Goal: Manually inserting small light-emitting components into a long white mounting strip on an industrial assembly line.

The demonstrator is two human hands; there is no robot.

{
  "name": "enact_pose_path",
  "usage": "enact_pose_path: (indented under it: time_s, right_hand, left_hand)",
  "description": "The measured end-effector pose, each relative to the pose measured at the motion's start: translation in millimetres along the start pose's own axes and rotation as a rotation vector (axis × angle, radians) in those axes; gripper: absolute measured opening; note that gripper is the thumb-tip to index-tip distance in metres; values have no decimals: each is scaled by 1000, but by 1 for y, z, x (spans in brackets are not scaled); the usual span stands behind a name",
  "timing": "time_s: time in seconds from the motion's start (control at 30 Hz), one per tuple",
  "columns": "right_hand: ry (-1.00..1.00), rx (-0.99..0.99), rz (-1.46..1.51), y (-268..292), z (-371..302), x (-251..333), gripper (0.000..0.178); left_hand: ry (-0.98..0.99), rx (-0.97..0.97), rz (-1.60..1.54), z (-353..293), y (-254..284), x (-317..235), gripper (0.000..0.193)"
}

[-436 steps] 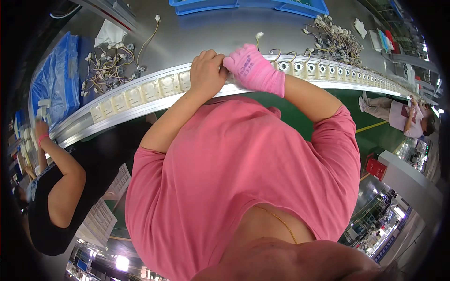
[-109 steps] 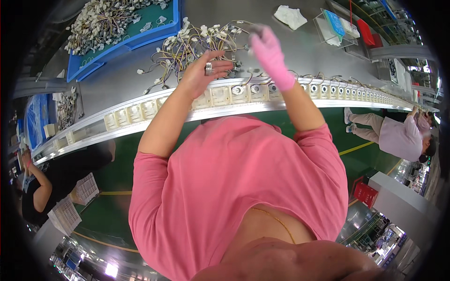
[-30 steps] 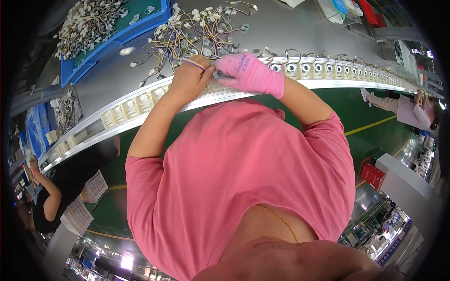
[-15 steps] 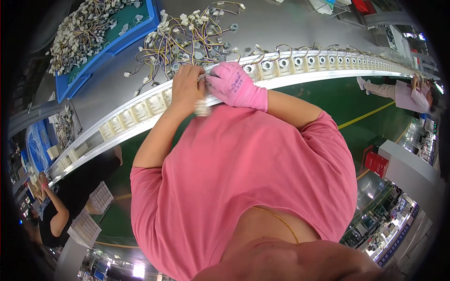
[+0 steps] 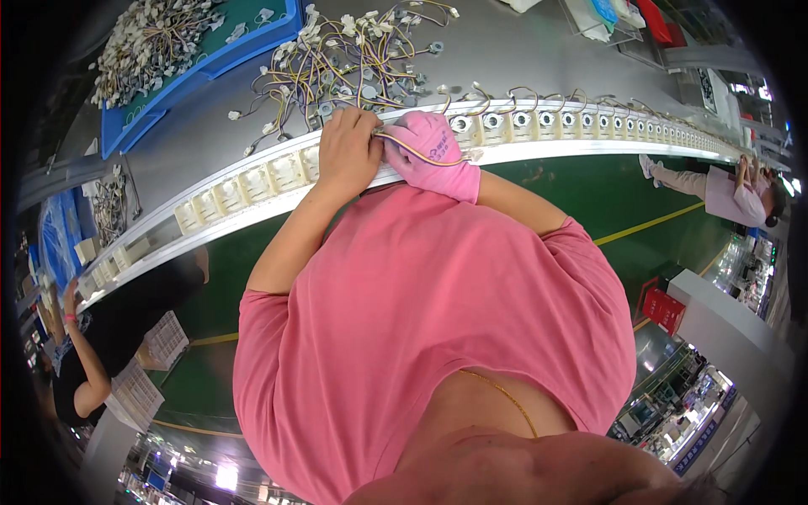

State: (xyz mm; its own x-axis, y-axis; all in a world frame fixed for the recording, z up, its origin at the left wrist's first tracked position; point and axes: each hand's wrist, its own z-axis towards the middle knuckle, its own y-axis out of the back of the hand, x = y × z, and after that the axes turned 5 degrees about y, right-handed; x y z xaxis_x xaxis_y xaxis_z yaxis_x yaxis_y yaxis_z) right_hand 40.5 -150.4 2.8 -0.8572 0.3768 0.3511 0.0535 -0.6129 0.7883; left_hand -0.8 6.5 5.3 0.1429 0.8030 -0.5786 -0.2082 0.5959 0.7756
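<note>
So the wire lead is lying draped across the gloved right hand, just over the rail that's running along the workbench's near edge. Its white plug is sticking out by the glove's cuff, and the other end is disappearing between the hands. Bare left hand is resting with its fingers bent over the rail; the gloved fingers are folding in beside it. Fingertips are hiding, so I can't tell which hand is really gripping what.

Handling-wise, I'm guessing it's light and floppy, a bit springy, with thin wires being the fragile bit. I'd be pinching the plug body, not tugging the wires.

More leads are lying tangled behind the rail, and a blue tray is sitting farther from that near edge, off left.
</note>
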Motion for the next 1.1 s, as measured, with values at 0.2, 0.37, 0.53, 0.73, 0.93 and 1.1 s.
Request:
enact_pose_path:
  time_s: [0.2, 0.37, 0.53, 0.73, 0.93, 1.1]
  right_hand:
    - [26, 405, 90, 37, 28, -19, 14]
    - [-637, -13, 890, 63, 50, -67, 31]
    - [146, -478, -104, 57, 55, -35, 41]
    - [353, 457, -2, 26, 49, -38, 54]
    - [54, 958, -67, 48, 71, -15, 42]
    - [124, 870, -57, 36, 64, -32, 26]
  left_hand:
    - [27, 0, 40, 0, -3, 0, 19]
    - [16, 16, -10, 0, 1, 1, 16]
    - [-9, -4, 5, 0, -3, 3, 16]
    - [-24, 16, 5, 3, 0, 2, 15]
    - [-1, -11, -24, 0, -2, 5, 12]
    - [58, -55, -27, 2, -5, -1, 11]
